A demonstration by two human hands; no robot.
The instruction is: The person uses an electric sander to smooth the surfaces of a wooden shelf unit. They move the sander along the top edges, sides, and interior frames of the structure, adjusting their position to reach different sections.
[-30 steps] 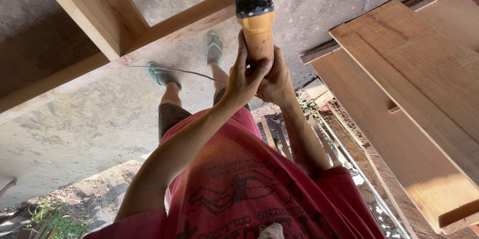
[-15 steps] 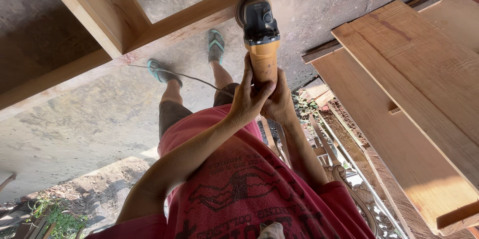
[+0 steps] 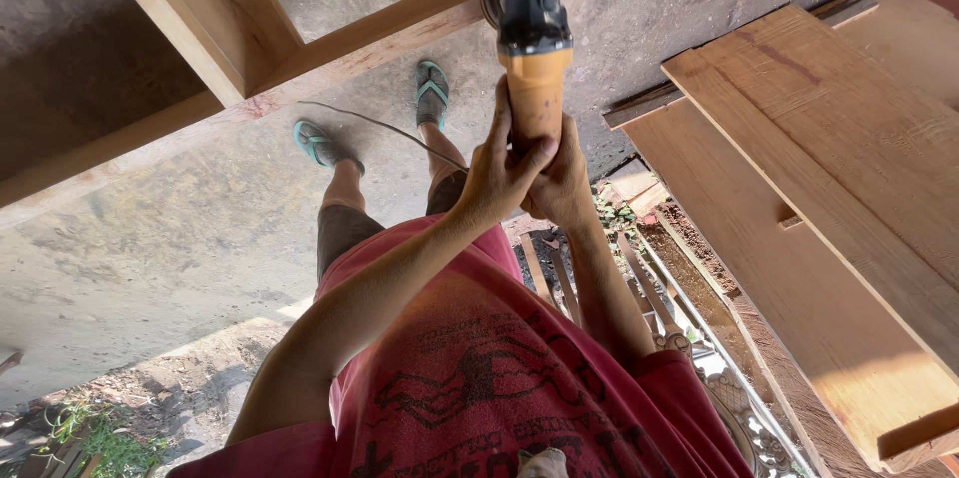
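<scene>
Outdoor work yard, concrete floor (image 3: 200,238), strong sunlight, view upside down.

Grey stained concrete fills most of the view, part sunlit, part in shadow. Pale wooden frame (image 3: 250,28) of joined beams lies across the upper left. Stack of long wooden planks (image 3: 829,188) lies on the right, overlapping, grain visible. Scrap wood bits (image 3: 634,188) and dirt sit just beside the planks. Patch of soil with green weeds (image 3: 95,433) at lower left. Thin cord (image 3: 370,120) trails over the concrete.

Both arms stretch out ahead, wrists close together. The left hand (image 3: 499,178) and right hand (image 3: 561,183) are curled tight, pressed side by side.
</scene>
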